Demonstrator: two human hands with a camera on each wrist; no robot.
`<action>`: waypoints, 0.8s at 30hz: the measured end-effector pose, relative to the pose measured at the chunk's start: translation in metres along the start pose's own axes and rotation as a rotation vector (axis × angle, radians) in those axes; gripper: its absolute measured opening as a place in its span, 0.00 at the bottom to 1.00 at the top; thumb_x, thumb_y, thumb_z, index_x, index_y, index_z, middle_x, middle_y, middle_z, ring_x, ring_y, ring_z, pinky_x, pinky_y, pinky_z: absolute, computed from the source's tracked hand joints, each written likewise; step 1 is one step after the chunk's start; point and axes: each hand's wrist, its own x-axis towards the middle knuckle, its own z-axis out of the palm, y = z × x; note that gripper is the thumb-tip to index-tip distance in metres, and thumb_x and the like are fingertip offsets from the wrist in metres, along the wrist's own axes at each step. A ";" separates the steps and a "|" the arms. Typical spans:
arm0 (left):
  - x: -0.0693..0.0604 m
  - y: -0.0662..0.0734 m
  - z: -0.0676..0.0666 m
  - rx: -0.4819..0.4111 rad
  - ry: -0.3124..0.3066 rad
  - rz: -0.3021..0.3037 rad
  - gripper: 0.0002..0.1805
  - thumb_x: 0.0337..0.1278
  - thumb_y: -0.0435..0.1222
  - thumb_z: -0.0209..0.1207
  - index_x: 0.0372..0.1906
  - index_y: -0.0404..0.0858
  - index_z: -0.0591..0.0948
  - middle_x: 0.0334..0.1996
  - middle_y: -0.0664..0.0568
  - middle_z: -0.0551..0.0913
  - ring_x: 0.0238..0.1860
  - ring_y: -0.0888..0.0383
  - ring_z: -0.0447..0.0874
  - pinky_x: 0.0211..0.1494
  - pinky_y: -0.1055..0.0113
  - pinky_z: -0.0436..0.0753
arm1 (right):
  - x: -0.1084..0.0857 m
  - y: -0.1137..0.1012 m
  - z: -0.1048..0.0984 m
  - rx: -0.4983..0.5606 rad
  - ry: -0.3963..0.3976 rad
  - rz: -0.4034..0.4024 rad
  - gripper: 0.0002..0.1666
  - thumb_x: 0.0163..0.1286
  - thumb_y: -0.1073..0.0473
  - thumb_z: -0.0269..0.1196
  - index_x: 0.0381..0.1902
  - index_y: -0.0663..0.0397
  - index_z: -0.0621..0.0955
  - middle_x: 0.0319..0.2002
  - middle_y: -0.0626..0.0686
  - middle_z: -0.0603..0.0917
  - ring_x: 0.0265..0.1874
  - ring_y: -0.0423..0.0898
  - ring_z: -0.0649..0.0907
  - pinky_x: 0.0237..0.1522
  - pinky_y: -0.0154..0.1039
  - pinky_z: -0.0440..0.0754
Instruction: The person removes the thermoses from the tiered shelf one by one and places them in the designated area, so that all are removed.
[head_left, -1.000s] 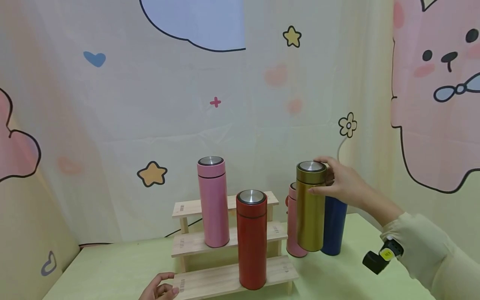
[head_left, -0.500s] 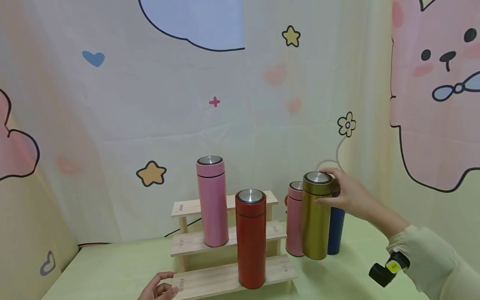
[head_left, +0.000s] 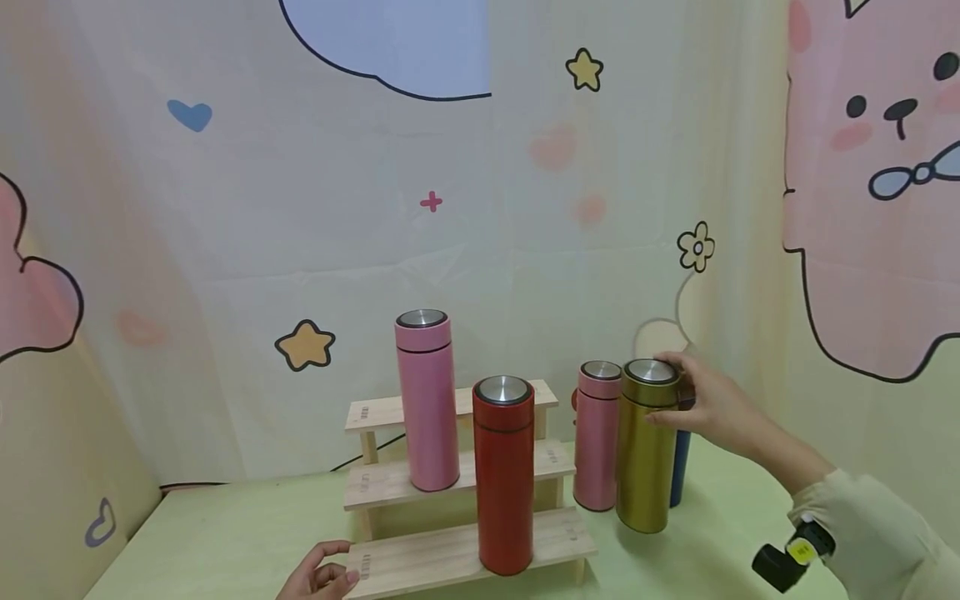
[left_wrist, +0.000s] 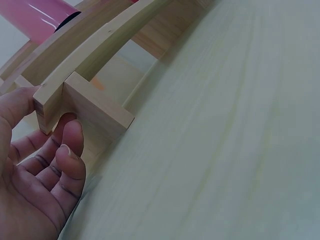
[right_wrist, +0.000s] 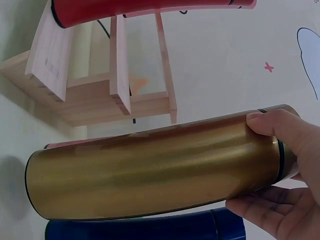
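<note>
My right hand (head_left: 716,408) grips the gold bottle (head_left: 647,467) near its lid, thumb on the near side and fingers round the back; it stands upright beside a pink bottle (head_left: 597,450), with a blue bottle (head_left: 680,468) partly hidden behind. In the right wrist view the gold bottle (right_wrist: 150,172) fills the middle. My left hand (head_left: 318,573) pinches the left end of the wooden rack's lowest shelf (head_left: 420,560); in the left wrist view the thumb lies on top of the shelf end (left_wrist: 50,95) and the fingers curl below.
A red bottle (head_left: 504,487) stands on the lowest shelf, and another pink bottle (head_left: 426,408) on the middle shelf (head_left: 375,487). The top shelf (head_left: 378,412) is behind them. A patterned cloth backdrop (head_left: 337,208) rises behind the green tabletop (head_left: 225,533).
My right hand has moved the gold bottle right and down, uncovering more of the right-hand pink bottle and covering more of the blue one. The left hand stays on the shelf end.
</note>
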 end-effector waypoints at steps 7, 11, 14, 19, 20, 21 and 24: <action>0.001 -0.001 0.000 0.003 -0.003 0.002 0.45 0.55 0.44 0.65 0.65 0.22 0.55 0.30 0.52 0.82 0.32 0.58 0.85 0.35 0.66 0.84 | -0.005 0.008 0.001 -0.018 0.007 0.030 0.48 0.55 0.52 0.73 0.66 0.65 0.62 0.49 0.65 0.79 0.44 0.57 0.81 0.39 0.43 0.81; 0.002 -0.001 -0.001 -0.001 -0.011 0.004 0.44 0.55 0.44 0.65 0.65 0.22 0.55 0.31 0.52 0.82 0.32 0.58 0.85 0.35 0.66 0.84 | -0.009 0.014 0.004 -0.037 0.011 0.042 0.50 0.54 0.51 0.74 0.66 0.67 0.62 0.48 0.66 0.80 0.44 0.57 0.82 0.39 0.44 0.81; 0.002 -0.002 -0.002 -0.003 -0.016 0.002 0.45 0.55 0.44 0.64 0.65 0.22 0.54 0.31 0.52 0.82 0.33 0.58 0.85 0.35 0.66 0.84 | -0.011 0.020 0.007 -0.044 0.001 0.065 0.51 0.54 0.51 0.74 0.66 0.68 0.61 0.47 0.66 0.81 0.44 0.57 0.82 0.39 0.44 0.81; 0.001 -0.001 -0.001 0.005 -0.014 -0.001 0.44 0.57 0.44 0.64 0.65 0.22 0.54 0.31 0.52 0.82 0.33 0.58 0.84 0.35 0.66 0.83 | -0.015 0.027 0.011 -0.046 -0.003 0.084 0.51 0.54 0.51 0.74 0.66 0.69 0.61 0.47 0.66 0.81 0.43 0.57 0.82 0.39 0.46 0.82; 0.000 0.000 -0.001 0.008 -0.013 -0.001 0.44 0.57 0.44 0.64 0.65 0.22 0.54 0.31 0.52 0.82 0.33 0.58 0.84 0.35 0.66 0.83 | -0.015 0.028 0.012 -0.049 -0.001 0.085 0.51 0.54 0.51 0.74 0.66 0.69 0.61 0.47 0.66 0.81 0.43 0.57 0.82 0.39 0.46 0.82; 0.000 0.000 -0.001 0.010 -0.013 0.001 0.45 0.57 0.44 0.64 0.65 0.21 0.54 0.31 0.52 0.82 0.33 0.59 0.84 0.35 0.66 0.83 | -0.016 0.029 0.013 -0.050 0.003 0.084 0.51 0.54 0.51 0.74 0.66 0.69 0.61 0.47 0.67 0.81 0.44 0.58 0.82 0.39 0.47 0.82; -0.001 0.002 0.000 0.010 -0.017 0.007 0.45 0.57 0.44 0.63 0.66 0.21 0.53 0.31 0.53 0.82 0.33 0.59 0.84 0.35 0.67 0.83 | -0.016 0.032 0.014 -0.050 0.013 0.084 0.51 0.54 0.51 0.74 0.66 0.69 0.61 0.47 0.67 0.81 0.44 0.59 0.82 0.40 0.48 0.82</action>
